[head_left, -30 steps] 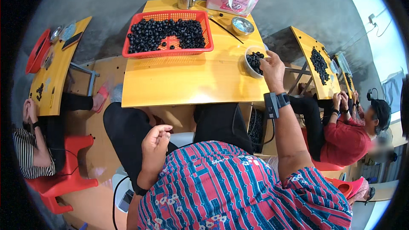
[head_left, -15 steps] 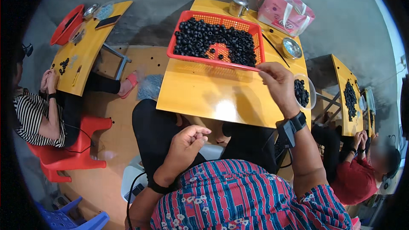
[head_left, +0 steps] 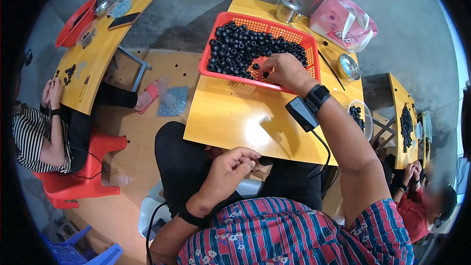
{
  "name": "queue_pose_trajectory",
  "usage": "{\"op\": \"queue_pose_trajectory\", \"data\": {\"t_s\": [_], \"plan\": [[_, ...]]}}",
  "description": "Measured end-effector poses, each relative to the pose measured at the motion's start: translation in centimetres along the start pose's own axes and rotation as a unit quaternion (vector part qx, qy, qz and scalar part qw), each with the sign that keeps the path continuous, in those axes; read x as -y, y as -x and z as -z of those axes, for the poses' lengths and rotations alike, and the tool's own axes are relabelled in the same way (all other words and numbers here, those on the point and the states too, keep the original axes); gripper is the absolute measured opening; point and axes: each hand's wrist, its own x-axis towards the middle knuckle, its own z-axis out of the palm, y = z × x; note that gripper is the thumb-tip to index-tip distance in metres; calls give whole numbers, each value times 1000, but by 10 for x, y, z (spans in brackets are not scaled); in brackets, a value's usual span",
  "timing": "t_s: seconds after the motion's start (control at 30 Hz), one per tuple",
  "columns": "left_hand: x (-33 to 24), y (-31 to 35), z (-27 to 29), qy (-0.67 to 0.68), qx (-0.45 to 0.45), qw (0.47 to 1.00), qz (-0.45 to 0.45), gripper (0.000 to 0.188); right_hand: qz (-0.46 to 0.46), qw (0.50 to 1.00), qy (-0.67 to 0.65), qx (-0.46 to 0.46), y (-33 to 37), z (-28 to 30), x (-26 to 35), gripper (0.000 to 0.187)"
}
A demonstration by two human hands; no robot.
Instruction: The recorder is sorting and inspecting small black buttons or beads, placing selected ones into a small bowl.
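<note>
Head view: yellow table [head_left: 225, 118] with the red basket [head_left: 314, 59] on its far half; the basket's left end reaches the table's left edge in this view
Black pieces [head_left: 238, 46]: heaped in the basket, mostly left and far; the basket floor shows through near the right hand [head_left: 284, 71]
Right hand state: over the basket's near rim, fingers bent down at the pieces; cannot tell whether one is gripped
Left hand [head_left: 228, 169]: well apart from the right, over the lap just off the table's near edge; fingers curled, thumb close beneath; cannot tell whether anything is held
Near stretch: open tabletop from basket to near edge, with working room left of the right forearm
Wrist cord [head_left: 327, 149]: hangs from the black box [head_left: 301, 113] at the right wrist, across the near edge
Right edge: clear tub [head_left: 368, 118] of black pieces; cannot tell whether it overhangs; metal bowl [head_left: 349, 67] farther along, dark stick [head_left: 331, 70] between bowl and basket
Far edge: lidded metal cup [head_left: 288, 10] just beyond the basket, pink bag [head_left: 341, 22] to its right
Left gap: floor with a bag of blue bits [head_left: 172, 102] between this table and the left table [head_left: 93, 64]
</note>
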Motion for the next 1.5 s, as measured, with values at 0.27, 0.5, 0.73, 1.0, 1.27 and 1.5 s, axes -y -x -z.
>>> {"op": "queue_pose_trajectory", "data": {"t_s": [0.27,0.5,0.73,1.0,1.27,1.5], "plan": [[4,0,-2,-24,-9,999,29,18,-15,999,-7,51,-5,-9,-15,24],[5,3,-5,-7,-29,1000,11,16,-57,967,-193,-157,29,15,9,15],[6,6,-12,42,-59,997,-29,20,-112,779,-610,-92,112,-1,74,14],[13,12,-27,116,-87,978,-152,25,-66,636,-769,5,161,-47,118,17],[9,20,-24,140,-144,971,-127,14,-65,751,-657,-17,163,-44,131,22],[6,18,-22,179,-109,964,-162,14,-45,661,-748,-35,160,-46,129,21]]}}
